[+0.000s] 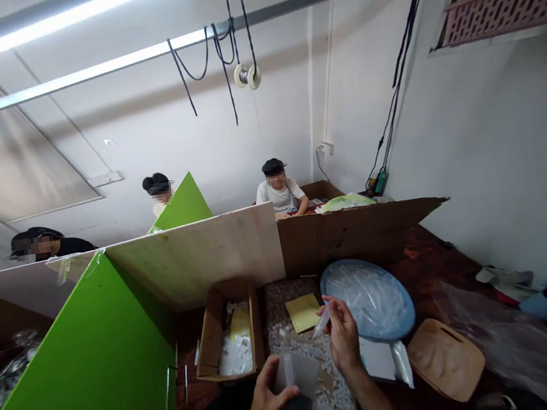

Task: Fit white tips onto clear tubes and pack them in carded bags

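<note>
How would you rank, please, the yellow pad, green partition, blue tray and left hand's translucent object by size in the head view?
Largest first:
Green partition
Blue tray
Translucent object in left hand
Yellow pad

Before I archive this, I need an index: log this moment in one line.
left hand: holds translucent container | right hand: holds small translucent piece | yellow pad: beyond container | blue tray: right of pad
</note>
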`<action>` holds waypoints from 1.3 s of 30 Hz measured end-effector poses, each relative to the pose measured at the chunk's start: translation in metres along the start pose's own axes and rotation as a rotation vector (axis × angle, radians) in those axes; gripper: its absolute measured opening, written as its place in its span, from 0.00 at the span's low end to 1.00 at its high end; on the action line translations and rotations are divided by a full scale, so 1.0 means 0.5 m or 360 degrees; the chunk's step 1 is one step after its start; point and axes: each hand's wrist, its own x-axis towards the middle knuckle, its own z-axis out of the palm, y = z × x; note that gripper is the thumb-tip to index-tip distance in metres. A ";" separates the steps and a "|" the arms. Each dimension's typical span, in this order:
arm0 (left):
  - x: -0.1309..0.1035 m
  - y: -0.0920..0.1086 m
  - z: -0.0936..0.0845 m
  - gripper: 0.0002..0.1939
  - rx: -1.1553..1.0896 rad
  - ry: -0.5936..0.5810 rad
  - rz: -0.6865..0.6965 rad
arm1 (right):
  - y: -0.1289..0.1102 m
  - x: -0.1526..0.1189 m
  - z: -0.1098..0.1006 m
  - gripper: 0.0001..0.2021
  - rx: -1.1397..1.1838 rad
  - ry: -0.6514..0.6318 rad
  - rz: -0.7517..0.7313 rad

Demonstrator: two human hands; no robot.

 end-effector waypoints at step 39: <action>0.024 0.033 -0.021 0.40 -0.0028 0.0086 0.0035 | -0.044 -0.065 -0.001 0.30 -0.0522 -0.1303 0.0175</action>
